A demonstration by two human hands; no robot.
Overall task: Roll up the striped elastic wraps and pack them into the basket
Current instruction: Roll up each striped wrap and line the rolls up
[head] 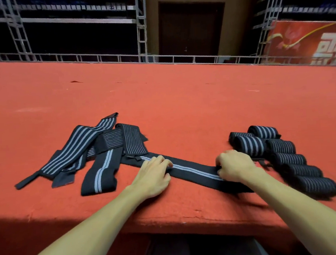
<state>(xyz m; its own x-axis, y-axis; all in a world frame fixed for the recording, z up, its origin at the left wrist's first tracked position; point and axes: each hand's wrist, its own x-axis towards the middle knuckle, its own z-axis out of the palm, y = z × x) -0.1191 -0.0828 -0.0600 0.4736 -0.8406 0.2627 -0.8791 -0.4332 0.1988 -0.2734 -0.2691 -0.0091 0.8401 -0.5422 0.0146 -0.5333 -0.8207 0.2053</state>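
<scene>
A long black elastic wrap [194, 170] with two pale stripes lies flat across the red surface in front of me. My left hand [153, 173] rests on its left part with fingers pressing down. My right hand [235, 166] has curled fingers gripping the wrap's right end, where it looks folded over. Left of it lies a loose pile of several unrolled striped wraps [96, 151]. To the right, several rolled wraps [282, 154] lie side by side in a row. No basket is in view.
The red carpeted platform [160, 97] stretches far back to a metal railing [177, 58]. Its front edge runs just under my forearms. Behind stand metal truss frames, a dark door and a red banner [307, 42] at the right.
</scene>
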